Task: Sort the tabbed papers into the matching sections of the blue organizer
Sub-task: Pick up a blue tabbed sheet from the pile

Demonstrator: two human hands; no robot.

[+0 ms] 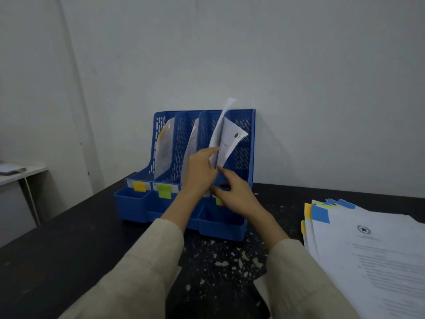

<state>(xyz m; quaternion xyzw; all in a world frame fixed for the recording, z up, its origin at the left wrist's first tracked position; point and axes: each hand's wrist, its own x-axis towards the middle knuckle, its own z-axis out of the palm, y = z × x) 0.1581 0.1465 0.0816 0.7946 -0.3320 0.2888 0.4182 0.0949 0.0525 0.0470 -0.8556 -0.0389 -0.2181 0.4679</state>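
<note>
Standing against the wall on the dark table, the blue organizer is holding sheets in its sections. The left hand is pinching a bent paper over the rightmost section; the right hand, fingers loosely extended, is hiding that section's label. Tabbed papers are lying right, cut off by the frame

The blue organizer stands at the back of the dark tabletop, against the wall, so nothing passes behind it. Its slots are open at the top and front; 1 sheet leans in each of the 2 left slots. Both hands and a bent paper fill the right slot's mouth. Right of the organizer, well apart, a paper stack covers the tabletop. Bare tabletop lies left of the organizer and in front.
</note>
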